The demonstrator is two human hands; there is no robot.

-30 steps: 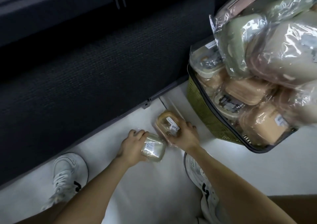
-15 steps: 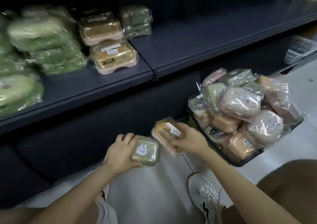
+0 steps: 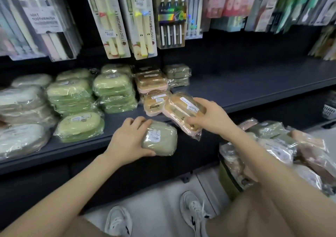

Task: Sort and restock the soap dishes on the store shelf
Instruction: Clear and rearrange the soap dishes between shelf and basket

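step: restocking | left hand grips olive soap dish at shelf front edge | right hand grips pink soap dish over shelf | next, likely: set each by colour

Light: dim, falling from above; pale floor brightest.
Shadow: deep under the dark grey metal shelf and along its back.
Glare: white glints on the clear wrap of the stacked green oval soap dishes; soft sheen on the tan-and-pink wrapped soap dish; rainbow flare on the black toothbrush pack.
Blur: wrapped goods in the olive-green plastic basket smeared; pink and green hanging packets streaked; label print on the olive wrapped soap dish unreadable.
Distortion: wide-angle; shelf edge bows, forearms stretch at the lower corners.
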